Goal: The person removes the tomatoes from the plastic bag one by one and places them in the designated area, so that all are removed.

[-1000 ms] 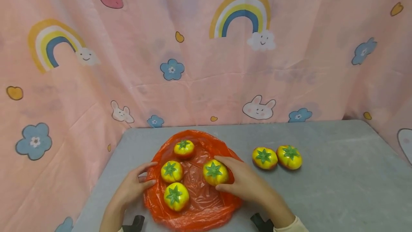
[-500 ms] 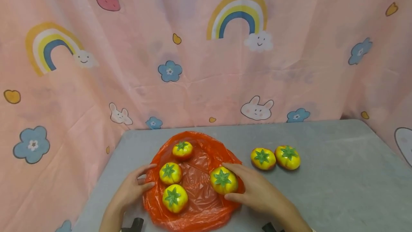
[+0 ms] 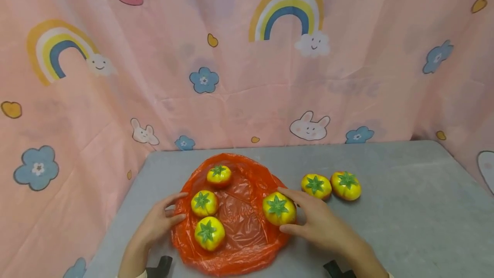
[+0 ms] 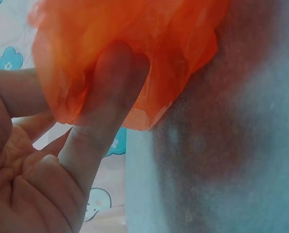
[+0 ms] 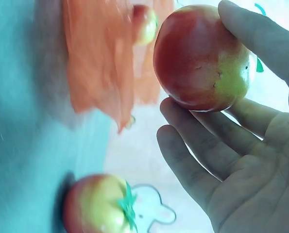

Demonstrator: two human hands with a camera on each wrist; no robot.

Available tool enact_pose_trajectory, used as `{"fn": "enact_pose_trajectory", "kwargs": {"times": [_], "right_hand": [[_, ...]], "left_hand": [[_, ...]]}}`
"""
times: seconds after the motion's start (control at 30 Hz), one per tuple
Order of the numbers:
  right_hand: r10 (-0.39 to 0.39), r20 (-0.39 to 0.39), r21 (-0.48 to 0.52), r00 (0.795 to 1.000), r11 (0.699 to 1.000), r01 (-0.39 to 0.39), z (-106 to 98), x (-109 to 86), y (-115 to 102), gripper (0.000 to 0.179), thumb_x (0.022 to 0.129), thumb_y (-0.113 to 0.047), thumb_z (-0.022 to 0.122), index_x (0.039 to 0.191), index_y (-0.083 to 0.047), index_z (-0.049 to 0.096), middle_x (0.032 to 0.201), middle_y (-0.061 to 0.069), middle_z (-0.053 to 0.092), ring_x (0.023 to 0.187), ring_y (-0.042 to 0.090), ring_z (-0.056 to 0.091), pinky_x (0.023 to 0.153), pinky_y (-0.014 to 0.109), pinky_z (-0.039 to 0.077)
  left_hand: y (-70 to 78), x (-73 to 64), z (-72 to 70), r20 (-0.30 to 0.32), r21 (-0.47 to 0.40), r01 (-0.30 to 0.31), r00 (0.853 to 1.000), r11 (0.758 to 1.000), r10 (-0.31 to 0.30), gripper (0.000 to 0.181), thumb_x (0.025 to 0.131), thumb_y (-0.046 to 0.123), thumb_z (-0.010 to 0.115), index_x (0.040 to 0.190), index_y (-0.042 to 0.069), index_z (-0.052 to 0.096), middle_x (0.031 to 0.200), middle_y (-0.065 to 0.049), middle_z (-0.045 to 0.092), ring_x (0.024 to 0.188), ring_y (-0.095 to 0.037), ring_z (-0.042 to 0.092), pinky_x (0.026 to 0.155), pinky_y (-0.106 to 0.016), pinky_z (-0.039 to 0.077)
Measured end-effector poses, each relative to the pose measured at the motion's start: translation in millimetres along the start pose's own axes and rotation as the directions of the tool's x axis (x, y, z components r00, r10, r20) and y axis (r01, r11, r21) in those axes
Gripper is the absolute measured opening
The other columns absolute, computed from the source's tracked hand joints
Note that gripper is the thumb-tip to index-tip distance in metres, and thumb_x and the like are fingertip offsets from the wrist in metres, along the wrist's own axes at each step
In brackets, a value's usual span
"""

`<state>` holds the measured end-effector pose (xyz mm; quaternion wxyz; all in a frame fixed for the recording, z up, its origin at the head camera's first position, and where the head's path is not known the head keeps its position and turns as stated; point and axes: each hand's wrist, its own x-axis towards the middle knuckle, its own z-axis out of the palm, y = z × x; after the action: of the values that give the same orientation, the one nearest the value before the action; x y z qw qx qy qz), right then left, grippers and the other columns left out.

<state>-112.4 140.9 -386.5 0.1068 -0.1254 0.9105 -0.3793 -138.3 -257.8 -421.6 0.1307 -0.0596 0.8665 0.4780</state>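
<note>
In the head view my right hand (image 3: 316,218) grips a yellow-and-red tomato (image 3: 279,208) with a green star-shaped top, over the bag's right rim. The right wrist view shows this tomato (image 5: 202,58) lifted between thumb and fingers. My left hand (image 3: 160,222) holds the left rim of the red plastic bag (image 3: 239,256); in the left wrist view the thumb lies against the film of the bag (image 4: 183,53). Inside the spread bag sit three tomatoes: a back one (image 3: 218,176), a middle one (image 3: 204,203) and a front one (image 3: 209,233).
Two more tomatoes lie on the grey table (image 3: 405,209) to the right of the bag, a nearer one (image 3: 315,185) close behind my right hand and a farther one (image 3: 346,185). A pink patterned curtain (image 3: 247,63) hangs behind the table.
My right hand has moved rightward with the gripped tomato, from inside the bag to over its right rim. My left hand stays at the left rim. The other tomatoes keep their places.
</note>
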Motion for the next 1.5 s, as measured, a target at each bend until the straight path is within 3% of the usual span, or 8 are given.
{"fn": "enact_pose_trajectory", "kwargs": {"times": [0.43, 0.6, 0.77, 0.9, 1.07, 1.4, 1.5], "right_hand": [[-0.037, -0.092, -0.117, 0.995, 0.993, 0.026, -35, -5.0, 21, 0.079, 0.079, -0.045, 0.081, 0.147, -0.023, 0.047, 0.147, 0.009, 0.054, 0.127, 0.032, 0.056, 0.101, 0.060, 0.049], [-0.063, -0.086, -0.122, 0.994, 0.991, 0.052, -39, -9.3, 24, 0.080, 0.079, -0.047, 0.080, 0.147, -0.019, 0.047, 0.146, 0.011, 0.055, 0.128, 0.034, 0.056, 0.100, 0.060, 0.050], [-0.030, -0.054, -0.102, 0.998, 0.995, 0.024, -38, -16.4, 26, 0.082, 0.078, -0.052, 0.079, 0.147, -0.018, 0.047, 0.147, 0.011, 0.054, 0.123, 0.029, 0.059, 0.099, 0.057, 0.052], [-0.014, -0.054, -0.113, 0.998, 0.994, 0.008, -37, -17.3, 29, 0.084, 0.077, -0.052, 0.080, 0.147, -0.018, 0.047, 0.146, 0.012, 0.054, 0.114, 0.025, 0.062, 0.094, 0.054, 0.055], [0.034, -0.064, -0.131, 0.997, 0.990, -0.042, -44, -16.1, 35, 0.087, 0.076, -0.054, 0.080, 0.148, -0.017, 0.046, 0.145, 0.014, 0.054, 0.114, 0.029, 0.062, 0.092, 0.054, 0.056], [-0.020, -0.113, -0.141, 0.993, 0.990, 0.004, -57, -17.7, 52, 0.088, 0.079, -0.057, 0.077, 0.149, -0.016, 0.044, 0.144, 0.019, 0.053, 0.117, 0.034, 0.062, 0.094, 0.054, 0.055], [-0.034, -0.128, -0.163, 0.991, 0.987, 0.013, -62, -18.1, 59, 0.087, 0.080, -0.054, 0.077, 0.149, -0.014, 0.043, 0.144, 0.023, 0.052, 0.118, 0.040, 0.059, 0.092, 0.062, 0.052]], "left_hand": [[-0.5, 2.6, 4.3, -0.012, 0.000, -0.008, 1.000, 1.000, 0.008, 0.054, 0.089, 0.000, 0.069, 0.139, 0.017, 0.057, 0.149, -0.020, 0.048, 0.117, -0.037, 0.065, 0.084, -0.044, 0.062], [-1.0, 3.1, 5.3, -0.017, -0.003, -0.019, 1.000, 1.000, 0.019, 0.054, 0.088, 0.000, 0.070, 0.138, 0.017, 0.058, 0.147, -0.020, 0.049, 0.117, -0.037, 0.065, 0.084, -0.044, 0.062], [-2.4, 1.1, 5.2, -0.004, -0.020, -0.038, 0.999, 0.999, 0.038, 0.054, 0.088, -0.003, 0.068, 0.138, 0.014, 0.057, 0.146, -0.022, 0.050, 0.115, -0.038, 0.066, 0.084, -0.043, 0.062], [-2.7, -1.3, 3.6, -0.012, -0.019, -0.016, 1.000, 1.000, 0.016, 0.054, 0.089, -0.003, 0.067, 0.138, 0.015, 0.057, 0.148, -0.021, 0.048, 0.114, -0.036, 0.066, 0.084, -0.044, 0.061], [-2.8, -2.3, 2.1, -0.019, -0.017, -0.009, 1.000, 1.000, 0.009, 0.054, 0.089, -0.002, 0.068, 0.138, 0.016, 0.057, 0.148, -0.020, 0.049, 0.116, -0.036, 0.066, 0.085, -0.044, 0.061], [-0.5, 2.0, 2.0, -0.033, 0.013, -0.024, 0.999, 1.000, 0.024, 0.053, 0.089, 0.002, 0.069, 0.137, 0.019, 0.058, 0.147, -0.017, 0.050, 0.114, -0.033, 0.067, 0.084, -0.043, 0.062], [0.3, 1.6, 1.3, -0.037, 0.009, -0.015, 0.999, 1.000, 0.016, 0.053, 0.089, 0.002, 0.069, 0.137, 0.019, 0.058, 0.147, -0.016, 0.050, 0.112, -0.031, 0.067, 0.083, -0.043, 0.062]]}}
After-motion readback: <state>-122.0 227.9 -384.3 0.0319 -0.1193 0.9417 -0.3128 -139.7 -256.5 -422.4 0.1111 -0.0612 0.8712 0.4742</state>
